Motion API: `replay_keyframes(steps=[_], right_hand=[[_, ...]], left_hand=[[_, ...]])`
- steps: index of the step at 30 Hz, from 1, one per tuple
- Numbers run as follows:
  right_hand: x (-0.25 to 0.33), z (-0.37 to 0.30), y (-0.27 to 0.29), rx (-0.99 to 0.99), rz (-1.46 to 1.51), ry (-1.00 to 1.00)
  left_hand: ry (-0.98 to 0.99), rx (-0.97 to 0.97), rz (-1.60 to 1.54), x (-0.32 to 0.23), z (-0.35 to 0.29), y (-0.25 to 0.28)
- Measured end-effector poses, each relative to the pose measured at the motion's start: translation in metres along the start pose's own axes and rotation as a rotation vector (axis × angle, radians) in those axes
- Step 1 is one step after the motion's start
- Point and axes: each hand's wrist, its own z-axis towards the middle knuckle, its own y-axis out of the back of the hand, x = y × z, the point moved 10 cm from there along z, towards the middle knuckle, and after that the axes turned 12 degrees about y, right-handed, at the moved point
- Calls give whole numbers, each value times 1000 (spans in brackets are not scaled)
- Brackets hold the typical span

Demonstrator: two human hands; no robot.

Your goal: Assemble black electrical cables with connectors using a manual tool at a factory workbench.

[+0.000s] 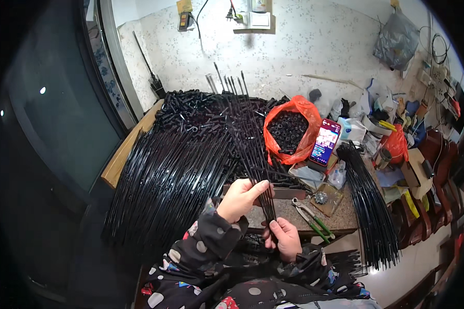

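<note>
Several long, thin black rods (252,154) stand upright in front of me, leaning a little to the left at the top. My left hand (239,200) is closed around them, thumb on top. Lower down, my right hand (286,239) grips the same rods near their bottom ends. Behind the rods spreads a heap of short black tubular parts (191,110). A thick layer of similar long black rods (165,175) fans out over the table's left front side. Right of the held rods sits an open red plastic bag (307,105) with small black ring-shaped parts (288,131) inside.
A lit phone (325,144) stands propped beside the bag. Green-handled pliers (312,219) and a metal scrubber-like ball (320,198) lie at the table's front edge. Another bundle of black rods (368,201) hangs over the right edge. Clutter and a red bag (395,147) crowd the far right.
</note>
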Motion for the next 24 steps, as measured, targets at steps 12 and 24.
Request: replay_keyframes(steps=[12,24], right_hand=[[5,4,-17,110,149,-93],[26,30,48,-142,42,5]], left_hand=[[114,-76,105,8,-10,14],[-334,-218,-389,-55,-61,66]])
